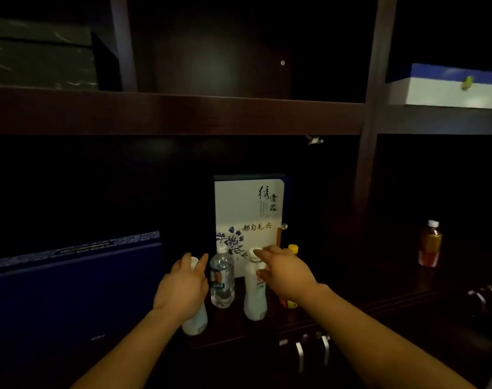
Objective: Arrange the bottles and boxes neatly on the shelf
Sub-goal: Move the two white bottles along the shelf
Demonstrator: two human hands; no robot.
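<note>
Three bottles stand in a row on the dark lower shelf (351, 301), in front of an upright white tea box (249, 211) with blue flowers. My left hand (183, 287) grips the left white bottle (195, 324) around its upper part, the cap showing between thumb and forefinger. A clear water bottle (222, 279) stands free in the middle. My right hand (286, 273) holds the right white bottle (255, 301) at its neck, fingertips over the cap. An orange bottle with a yellow cap (293, 249) is mostly hidden behind that hand.
A large dark blue flat box (71, 287) stands at the left. An amber drink bottle (430, 244) stands alone at the right. The upper shelf (183, 110) carries dark marbled boxes (40, 57) and a white and blue box (449, 91). Metal cabinet handles (299, 357) sit below.
</note>
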